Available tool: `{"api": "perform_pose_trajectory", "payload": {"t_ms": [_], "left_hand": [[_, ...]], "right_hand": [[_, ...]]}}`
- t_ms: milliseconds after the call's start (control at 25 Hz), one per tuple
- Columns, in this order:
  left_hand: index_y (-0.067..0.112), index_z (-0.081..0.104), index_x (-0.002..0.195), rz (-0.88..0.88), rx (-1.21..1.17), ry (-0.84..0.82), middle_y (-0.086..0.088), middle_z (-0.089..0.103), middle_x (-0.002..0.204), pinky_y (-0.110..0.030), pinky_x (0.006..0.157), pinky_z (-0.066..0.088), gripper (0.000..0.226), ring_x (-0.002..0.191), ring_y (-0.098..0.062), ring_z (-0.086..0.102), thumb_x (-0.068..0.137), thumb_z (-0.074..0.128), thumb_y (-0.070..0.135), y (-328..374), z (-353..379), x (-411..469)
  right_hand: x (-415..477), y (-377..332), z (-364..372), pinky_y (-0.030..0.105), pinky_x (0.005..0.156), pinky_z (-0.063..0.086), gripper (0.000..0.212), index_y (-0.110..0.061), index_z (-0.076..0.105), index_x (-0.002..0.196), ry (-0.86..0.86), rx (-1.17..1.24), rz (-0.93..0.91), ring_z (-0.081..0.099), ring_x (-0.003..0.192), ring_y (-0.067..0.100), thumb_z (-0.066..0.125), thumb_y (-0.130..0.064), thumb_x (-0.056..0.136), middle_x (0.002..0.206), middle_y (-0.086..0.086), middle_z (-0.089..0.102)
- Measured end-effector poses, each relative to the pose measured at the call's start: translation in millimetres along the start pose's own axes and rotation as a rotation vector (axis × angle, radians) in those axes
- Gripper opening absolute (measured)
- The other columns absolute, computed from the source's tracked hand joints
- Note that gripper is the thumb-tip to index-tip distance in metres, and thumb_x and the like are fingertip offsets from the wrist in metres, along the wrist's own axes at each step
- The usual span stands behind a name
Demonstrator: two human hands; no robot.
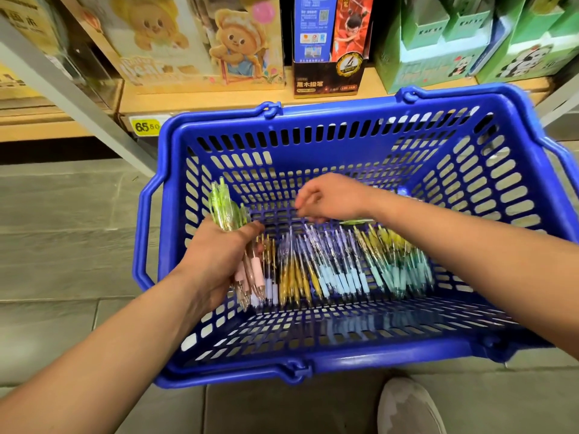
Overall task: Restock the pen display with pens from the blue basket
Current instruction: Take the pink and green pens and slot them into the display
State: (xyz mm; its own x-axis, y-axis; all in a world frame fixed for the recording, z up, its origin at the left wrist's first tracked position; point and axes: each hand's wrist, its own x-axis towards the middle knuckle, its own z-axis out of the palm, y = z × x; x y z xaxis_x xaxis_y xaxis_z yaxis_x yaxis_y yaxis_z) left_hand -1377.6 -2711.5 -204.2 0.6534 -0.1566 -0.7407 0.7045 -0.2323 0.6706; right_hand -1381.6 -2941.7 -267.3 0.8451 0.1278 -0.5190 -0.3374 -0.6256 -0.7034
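A blue plastic basket (pixel 313 361) stands on the floor below me. Its bottom holds rows of pens (pixel 338 270) with pink, yellow, light blue and teal grips. My left hand (pixel 216 261) is inside the basket at the left and grips a bunch of green-topped pens (pixel 224 208) that stick up out of the fist. My right hand (pixel 332 198) reaches in from the right, its fingers curled downward over the upper ends of the pens; whether it pinches one is unclear. A green pen (pixel 357 221) lies just under that wrist. The pen display is not in view.
A wooden shelf (pixel 200 101) runs behind the basket with boxed goods: bear-print boxes (pixel 200 42), a dark pencil box (pixel 329 48), green panda boxes (pixel 470 42). A yellow price tag (pixel 145 126) sits on the shelf edge. My shoe (pixel 407 408) is on the grey floor.
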Motion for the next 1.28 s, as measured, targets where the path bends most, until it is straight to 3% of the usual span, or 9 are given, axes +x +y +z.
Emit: {"api": "perform_pose_trajectory", "payload": {"t_ms": [80,200,280,440,680,920,1000,1160,1280], "left_hand": [[-0.008,0.055,0.127,-0.021,-0.03,-0.022,-0.016,0.075,0.083,-0.026,0.048,0.056,0.035,0.057,-0.015,0.071,0.096,0.065,0.006,0,-3,1],[-0.011,0.058,0.115,-0.049,-0.057,-0.049,-0.012,0.075,0.066,-0.028,0.049,0.058,0.024,0.058,-0.019,0.072,0.097,0.063,0.003,1,-5,3],[-0.009,0.057,0.119,-0.049,-0.035,-0.052,-0.011,0.071,0.063,-0.031,0.049,0.059,0.026,0.056,-0.021,0.07,0.097,0.062,0.004,0,-3,4],[-0.008,0.056,0.12,-0.048,-0.001,-0.03,-0.008,0.069,0.059,-0.031,0.046,0.057,0.031,0.051,-0.019,0.066,0.098,0.065,0.013,-2,2,10],[-0.005,0.062,0.108,-0.064,0.019,-0.06,-0.007,0.068,0.06,-0.029,0.045,0.055,0.024,0.049,-0.018,0.063,0.096,0.069,0.015,-4,3,11],[-0.003,0.058,0.12,-0.061,-0.081,-0.141,-0.007,0.07,0.065,-0.028,0.054,0.058,0.054,0.054,-0.018,0.067,0.082,0.083,0.026,0,0,14],[-0.002,0.063,0.111,-0.061,-0.094,-0.154,-0.008,0.072,0.066,-0.028,0.056,0.059,0.043,0.056,-0.019,0.069,0.084,0.082,0.025,1,6,12],[-0.002,0.069,0.1,-0.062,-0.182,-0.19,-0.01,0.075,0.074,-0.032,0.064,0.062,0.02,0.068,-0.021,0.074,0.093,0.072,0.016,5,18,9],[-0.003,0.07,0.103,-0.09,-0.207,-0.255,-0.009,0.078,0.083,-0.031,0.066,0.062,0.017,0.073,-0.018,0.075,0.095,0.068,0.012,2,32,-11]], "right_hand": [[1,39,-17,0.034,0.098,0.054,0.016,-0.02,0.069,0.11,0.102,-0.457,0.115,0.067,0.1,0.014,0.067,-0.016,0.094,0.111,-0.004,0.072],[-6,82,-29,0.032,0.095,0.053,0.033,-0.02,0.067,0.118,0.009,-0.702,0.249,0.065,0.105,0.021,0.076,-0.025,0.087,0.116,0.001,0.069],[-7,91,-28,0.035,0.088,0.056,0.037,-0.022,0.064,0.118,-0.04,-0.855,0.204,0.065,0.1,0.024,0.078,-0.03,0.085,0.116,0.002,0.066],[-4,81,-9,0.034,0.08,0.059,0.027,-0.022,0.064,0.111,-0.002,-0.966,0.032,0.066,0.09,0.021,0.076,-0.024,0.086,0.106,-0.003,0.065],[-1,70,8,0.032,0.07,0.059,0.016,-0.01,0.063,0.106,-0.077,-1.131,0.108,0.062,0.071,0.021,0.066,-0.003,0.092,0.077,0.0,0.055],[0,65,-18,0.032,0.074,0.055,0.014,-0.016,0.063,0.095,0.012,-0.89,0.144,0.063,0.078,0.021,0.06,-0.003,0.094,0.09,0.001,0.064],[3,63,-33,0.029,0.078,0.048,0.013,-0.021,0.064,0.094,0.026,-0.755,0.097,0.064,0.084,0.018,0.06,-0.008,0.096,0.093,-0.002,0.068],[6,47,-53,0.019,0.078,0.049,0.017,-0.027,0.072,0.096,0.037,-0.309,0.045,0.067,0.075,-0.005,0.069,-0.01,0.093,0.078,-0.018,0.073],[-10,28,-39,0.015,0.071,0.054,0.014,-0.021,0.073,0.097,0.072,0.245,0.056,0.071,0.072,-0.002,0.074,-0.01,0.09,0.077,-0.013,0.077]]}}
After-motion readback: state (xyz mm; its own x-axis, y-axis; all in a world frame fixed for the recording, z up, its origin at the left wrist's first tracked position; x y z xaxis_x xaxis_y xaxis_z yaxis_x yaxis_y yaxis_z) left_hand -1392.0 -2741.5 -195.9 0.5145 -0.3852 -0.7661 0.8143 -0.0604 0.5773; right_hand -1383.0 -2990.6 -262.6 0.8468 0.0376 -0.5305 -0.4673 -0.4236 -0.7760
